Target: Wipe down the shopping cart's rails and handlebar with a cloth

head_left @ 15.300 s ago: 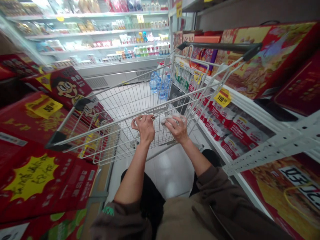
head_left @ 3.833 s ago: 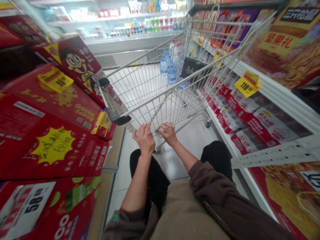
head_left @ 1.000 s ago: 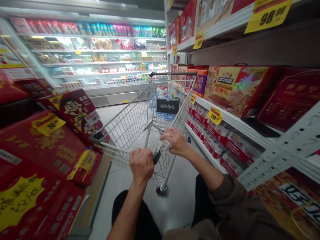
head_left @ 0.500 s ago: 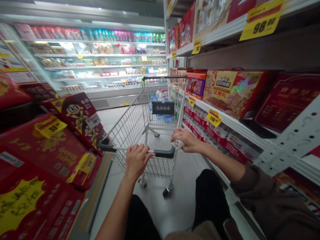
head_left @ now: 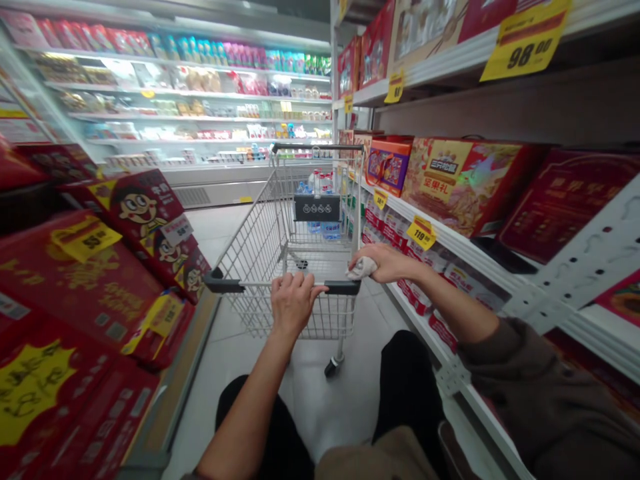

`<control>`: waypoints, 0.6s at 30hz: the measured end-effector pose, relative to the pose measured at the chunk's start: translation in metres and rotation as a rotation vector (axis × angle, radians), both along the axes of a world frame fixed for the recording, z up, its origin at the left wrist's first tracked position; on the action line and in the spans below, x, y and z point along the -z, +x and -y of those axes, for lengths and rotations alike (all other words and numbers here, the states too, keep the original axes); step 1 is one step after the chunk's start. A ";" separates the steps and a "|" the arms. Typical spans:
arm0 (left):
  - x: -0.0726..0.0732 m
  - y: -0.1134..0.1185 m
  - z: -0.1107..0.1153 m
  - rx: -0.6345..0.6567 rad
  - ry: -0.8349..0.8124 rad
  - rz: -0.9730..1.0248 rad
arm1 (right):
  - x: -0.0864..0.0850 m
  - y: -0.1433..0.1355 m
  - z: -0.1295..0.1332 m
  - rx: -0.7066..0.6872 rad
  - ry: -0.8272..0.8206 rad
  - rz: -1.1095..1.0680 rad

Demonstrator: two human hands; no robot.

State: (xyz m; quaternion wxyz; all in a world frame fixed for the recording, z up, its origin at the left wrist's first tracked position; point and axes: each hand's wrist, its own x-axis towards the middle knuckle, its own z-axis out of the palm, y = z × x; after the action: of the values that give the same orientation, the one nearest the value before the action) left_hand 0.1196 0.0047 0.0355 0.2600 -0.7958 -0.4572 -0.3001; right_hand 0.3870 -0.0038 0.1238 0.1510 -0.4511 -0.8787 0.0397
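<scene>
Visibly, the wire cart [head_left: 255, 243] is silver-grey with dark corner pieces [head_left: 345, 287].

From my station I see a khaki top [head_left: 380, 457], black trousers [head_left: 410, 383] beyond it, and right of it a brown, probably jersey sleeve [head_left: 525, 387].

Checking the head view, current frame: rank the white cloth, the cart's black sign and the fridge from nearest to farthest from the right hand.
1. White cloth: in the right hand, by the near right corner of the cart.
2. Black sign: at the cart's far end.
3. Fridge: beyond the cart, across the background.
</scene>
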 end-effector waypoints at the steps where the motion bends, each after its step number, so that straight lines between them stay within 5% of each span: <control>1: 0.000 0.004 0.001 -0.007 -0.008 -0.002 | -0.002 -0.009 0.010 0.039 -0.018 0.036; 8: -0.009 0.030 0.007 0.017 -0.163 0.042 | 0.018 -0.064 0.057 0.491 0.239 0.304; 10: -0.020 0.011 0.001 0.050 -0.171 0.081 | 0.022 -0.053 0.057 0.496 0.219 0.300; 14: -0.036 -0.064 -0.027 -0.037 -0.098 0.118 | 0.028 -0.034 0.052 0.597 0.275 0.307; 18: -0.025 -0.105 -0.055 0.142 -0.251 0.225 | 0.049 -0.077 0.044 0.837 0.405 0.265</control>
State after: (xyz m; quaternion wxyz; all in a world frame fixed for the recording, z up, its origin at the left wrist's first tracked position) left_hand 0.0146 0.0601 0.0604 0.0842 -0.8137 -0.4600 -0.3454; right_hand 0.3102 -0.0474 0.0746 0.1254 -0.7286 -0.6236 -0.2543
